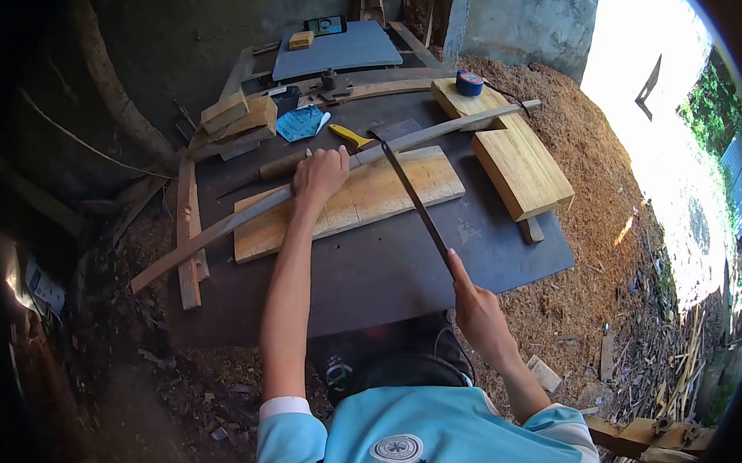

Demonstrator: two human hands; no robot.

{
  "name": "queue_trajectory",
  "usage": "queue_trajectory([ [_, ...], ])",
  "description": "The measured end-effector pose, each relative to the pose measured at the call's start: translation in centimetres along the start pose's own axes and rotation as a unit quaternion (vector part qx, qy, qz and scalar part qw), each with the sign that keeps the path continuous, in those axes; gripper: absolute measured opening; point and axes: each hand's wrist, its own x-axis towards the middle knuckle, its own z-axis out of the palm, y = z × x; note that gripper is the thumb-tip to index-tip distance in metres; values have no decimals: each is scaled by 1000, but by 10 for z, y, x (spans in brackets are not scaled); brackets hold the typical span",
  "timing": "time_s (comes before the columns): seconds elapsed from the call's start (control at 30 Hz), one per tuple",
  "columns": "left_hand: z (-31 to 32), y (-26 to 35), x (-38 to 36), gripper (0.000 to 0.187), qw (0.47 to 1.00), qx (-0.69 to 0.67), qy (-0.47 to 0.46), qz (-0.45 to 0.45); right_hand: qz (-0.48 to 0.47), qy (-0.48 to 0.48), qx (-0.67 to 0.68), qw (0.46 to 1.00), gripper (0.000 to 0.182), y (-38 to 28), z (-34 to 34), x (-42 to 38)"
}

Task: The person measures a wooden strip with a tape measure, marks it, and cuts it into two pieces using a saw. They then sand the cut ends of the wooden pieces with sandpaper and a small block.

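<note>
A long, narrow wooden strip point(238, 214) lies slantwise over a flat wooden board point(406, 184) on the dark table. My left hand point(321, 178) is closed over the strip, pressing it against the board. In my right hand point(481, 314) is the near end of a long, thin dark saw point(420, 206), seen almost edge-on. Its hooked far end crosses the strip to the right of my left hand; whether it bites into the wood cannot be made out. Just beyond the strip lie a yellow-handled tool point(350, 135) and a pointed tool with a wooden handle point(281, 167).
Thick wooden blocks point(524, 167) lie at the table's right, with a blue round roll point(469, 81) on one. More blocks point(238, 121) and a blue sheet point(300, 124) are at the back left. A phone point(325, 25) stands behind. Sawdust point(588, 172) covers the ground.
</note>
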Motion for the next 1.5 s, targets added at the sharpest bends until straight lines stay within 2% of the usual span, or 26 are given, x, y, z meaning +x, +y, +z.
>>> queue_trajectory([
  [0.1,0,0,-2,50,999,25,-1,23,22,8,66,998,78,-9,-3,29],
  [0.2,8,0,-4,50,999,33,16,-22,-89,27,16,996,72,3,24,65],
  [0.53,0,4,-3,47,999,4,-18,-32,-85,16,-7,996,76,-10,54,106],
  [0.6,-1,5,-4,47,999,4,-19,-31,-74,25,-35,996,76,-23,52,130],
  [0.77,-2,4,-4,46,999,14,-11,-34,-147,72,11,986,78,-32,71,225],
  [0.87,4,4,-3,46,999,8,-9,-48,-127,93,-50,986,78,-32,72,201],
  [1.0,4,3,-1,46,999,-4,0,-54,-61,11,-42,997,74,-10,45,46],
  [1.07,7,3,-7,46,999,-6,-6,-52,-43,10,2,999,68,-12,26,16],
  [1.2,3,2,-3,46,999,-8,2,-35,-42,-72,62,995,68,-22,-36,9],
  [1.27,1,3,-5,46,999,-15,2,-35,-102,-76,-6,992,68,-35,-89,5],
  [1.3,1,3,-4,46,999,-13,8,-34,-105,-91,-88,986,68,-45,-112,5],
  [1.4,5,1,-6,47,999,-8,19,-42,-167,-114,-260,944,66,-41,-157,44],
  [1.43,4,1,-6,47,999,-2,14,-45,-78,-191,-379,902,67,-72,-177,61],
  [1.47,4,2,-4,47,999,3,9,-44,-126,-150,-444,874,70,-58,-181,85],
  [1.5,5,3,-3,48,999,5,8,-37,-105,-116,-439,885,72,-59,-180,103],
])
